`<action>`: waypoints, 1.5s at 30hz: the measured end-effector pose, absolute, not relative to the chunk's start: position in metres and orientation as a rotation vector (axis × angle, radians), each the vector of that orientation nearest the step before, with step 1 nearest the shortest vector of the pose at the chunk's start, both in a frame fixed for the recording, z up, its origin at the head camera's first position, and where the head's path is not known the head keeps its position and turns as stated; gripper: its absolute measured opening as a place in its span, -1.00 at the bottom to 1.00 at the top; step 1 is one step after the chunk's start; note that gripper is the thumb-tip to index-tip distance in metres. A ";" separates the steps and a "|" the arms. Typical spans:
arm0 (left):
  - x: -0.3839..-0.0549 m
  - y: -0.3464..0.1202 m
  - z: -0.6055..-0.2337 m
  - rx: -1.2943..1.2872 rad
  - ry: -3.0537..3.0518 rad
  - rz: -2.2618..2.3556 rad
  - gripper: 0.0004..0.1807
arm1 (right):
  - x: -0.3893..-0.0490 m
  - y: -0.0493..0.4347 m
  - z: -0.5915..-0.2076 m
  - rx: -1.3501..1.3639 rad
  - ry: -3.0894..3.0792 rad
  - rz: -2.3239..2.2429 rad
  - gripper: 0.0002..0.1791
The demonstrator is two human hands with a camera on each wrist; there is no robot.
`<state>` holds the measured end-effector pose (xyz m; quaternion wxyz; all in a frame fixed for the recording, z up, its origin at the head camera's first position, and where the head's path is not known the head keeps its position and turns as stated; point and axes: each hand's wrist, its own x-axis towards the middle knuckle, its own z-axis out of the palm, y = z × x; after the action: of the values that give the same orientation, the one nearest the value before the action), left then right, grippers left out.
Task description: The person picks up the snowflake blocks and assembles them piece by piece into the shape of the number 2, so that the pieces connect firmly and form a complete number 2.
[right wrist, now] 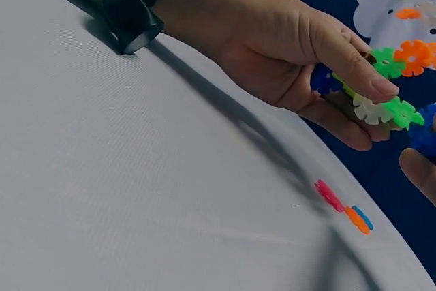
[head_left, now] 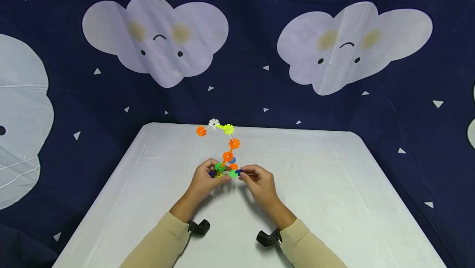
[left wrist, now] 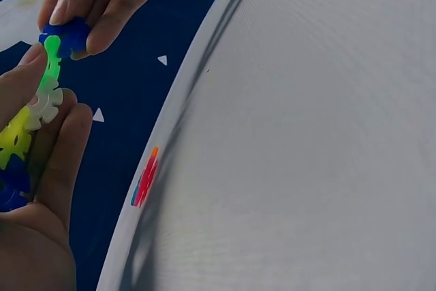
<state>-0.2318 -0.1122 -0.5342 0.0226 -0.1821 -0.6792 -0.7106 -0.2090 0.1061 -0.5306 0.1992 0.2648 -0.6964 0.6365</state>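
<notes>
A chain of flower-shaped snowflake discs rises between the hands, with orange discs, a white disc and a yellow disc in its upper curve. My left hand holds its lower end between thumb and fingers. In the left wrist view, a green disc, a white disc and a yellow disc show in that grip. My right hand pinches a dark blue disc right at the green disc's edge. The right wrist view shows this blue disc only partly.
Both hands are above a white-covered table. Pink and orange discs, with a blue one beside them, lie near a table edge in the right wrist view. A dark blue cloud-print cloth hangs behind.
</notes>
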 end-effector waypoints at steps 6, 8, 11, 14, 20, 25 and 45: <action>-0.236 -0.119 -0.533 -0.471 -2.082 -2.192 -0.61 | -0.213 0.112 -0.530 0.704 -2.061 1.697 -0.75; -0.238 -0.122 -0.533 -0.442 -2.063 -2.187 -0.61 | -0.214 0.113 -0.531 0.663 -2.147 1.632 -0.73; -0.241 -0.125 -0.534 -0.421 -2.050 -2.189 -0.62 | -0.215 0.112 -0.532 0.604 -2.333 1.488 -0.72; -0.242 -0.124 -0.535 -0.411 -2.040 -2.202 -0.61 | -0.219 0.106 -0.536 0.608 -2.530 1.279 -0.72; -0.243 -0.127 -0.534 -0.382 -2.015 -2.189 -0.63 | -0.229 0.082 -0.543 0.664 -2.723 0.864 -0.64; -0.243 -0.127 -0.533 -0.385 -2.012 -2.190 -0.64 | -0.233 0.067 -0.546 0.609 -2.748 0.553 -0.67; -0.242 -0.125 -0.535 -0.403 -2.123 -2.191 -0.60 | -0.240 0.119 -0.532 0.071 -2.155 2.369 -0.73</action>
<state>-0.2421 -0.1250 -0.5354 0.0321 -0.1309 -0.6895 -0.7117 -0.2400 0.1194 -0.5322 -0.0308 0.0223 -0.6724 0.7392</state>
